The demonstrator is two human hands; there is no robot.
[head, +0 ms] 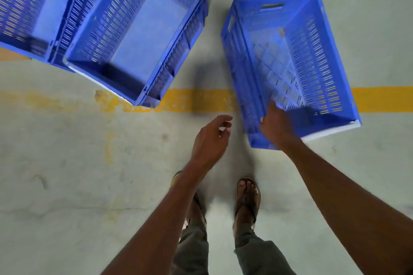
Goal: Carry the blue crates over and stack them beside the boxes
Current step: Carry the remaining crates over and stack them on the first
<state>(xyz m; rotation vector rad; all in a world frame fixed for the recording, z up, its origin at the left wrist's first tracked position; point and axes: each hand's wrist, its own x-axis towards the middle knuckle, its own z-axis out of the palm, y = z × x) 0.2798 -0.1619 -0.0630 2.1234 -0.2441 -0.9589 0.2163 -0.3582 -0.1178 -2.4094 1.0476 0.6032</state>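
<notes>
A single blue slotted crate (312,56) sits on the floor at the right, across the yellow line. My right hand (276,126) grips its near rim at the near-left corner, fingers over the edge. My left hand (211,138) hovers just left of that crate, fingers loosely curled and apart, holding nothing. At the upper left stands a stack of blue crates (131,35), and another blue crate (29,6) sits right beside it at the far left.
A yellow painted line (380,99) runs across the grey concrete floor (78,174). My feet in sandals (247,196) stand just behind the hands. A strip of brown surface (11,54) shows at the left edge under the crates.
</notes>
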